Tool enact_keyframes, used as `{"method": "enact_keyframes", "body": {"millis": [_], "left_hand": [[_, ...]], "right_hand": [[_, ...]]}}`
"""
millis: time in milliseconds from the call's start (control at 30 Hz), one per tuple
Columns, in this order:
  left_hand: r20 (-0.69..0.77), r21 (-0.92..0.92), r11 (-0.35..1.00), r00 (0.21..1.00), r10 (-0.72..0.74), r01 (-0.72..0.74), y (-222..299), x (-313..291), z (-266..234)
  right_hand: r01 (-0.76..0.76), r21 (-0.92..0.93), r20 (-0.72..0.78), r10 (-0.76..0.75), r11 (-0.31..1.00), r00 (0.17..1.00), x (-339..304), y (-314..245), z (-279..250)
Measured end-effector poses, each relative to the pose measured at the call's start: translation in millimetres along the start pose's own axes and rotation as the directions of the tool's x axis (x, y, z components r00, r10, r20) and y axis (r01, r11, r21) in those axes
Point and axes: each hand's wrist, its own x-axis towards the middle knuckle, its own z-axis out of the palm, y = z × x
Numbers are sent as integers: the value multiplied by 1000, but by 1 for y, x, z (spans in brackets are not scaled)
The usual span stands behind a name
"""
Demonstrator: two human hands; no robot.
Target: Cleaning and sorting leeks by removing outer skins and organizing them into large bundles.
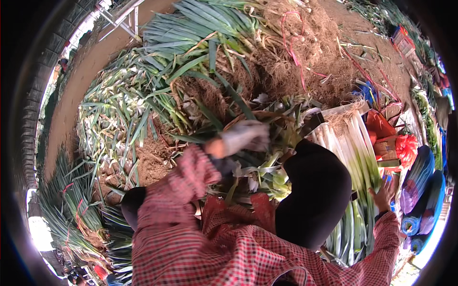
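My left hand (245, 136), in a pale glove, is smeared by motion above the loose leaves and peelings (260, 174) between my knees. Its fingers cannot be made out, nor whether it holds anything. On the right, my bare right hand (380, 199) touches the outer edge of a stack of long green onions (350, 143), with its fingers stretched out. Those onions lie side by side, white stalks and roots toward the far end, green leaves running back past my right knee.
Ahead lies a large heap of unpeeled green onions (200, 33) with tangled roots (305, 43). Peeled-off leaves (114, 105) cover the ground at left, and tied onion bunches (71, 205) lie nearer. Red plastic bags (405, 148) and blue rolls (420, 186) sit at far right.
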Motion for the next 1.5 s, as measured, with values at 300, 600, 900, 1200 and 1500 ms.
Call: {"method": "enact_keyframes", "body": {"millis": [300, 600, 900, 1200, 1500], "left_hand": [[-621, -267, 752, 704, 344, -603, 21, -174, -125], [-241, -594, 708, 924, 297, -382, -24, -178, -87], [-255, -671, 717, 967, 14, -187, -46, -173, -88], [-262, -634, 770, 956, -133, -67, -21, -133, -102], [-310, -600, 790, 947, -85, -126, -3, -128, -93]], "right_hand": [[603, -72, 400, -531, 795, 747, -125, -112, -240], [482, 774, -196, -879, -411, -435, -199, -451, -292], [436, 771, -22, -665, 464, 746, 94, -656, -164], [535, 77, -794, -272, 841, 543, 197, -656, -212], [544, 420, -420, -376, 726, 826, 255, -653, -228]]}}
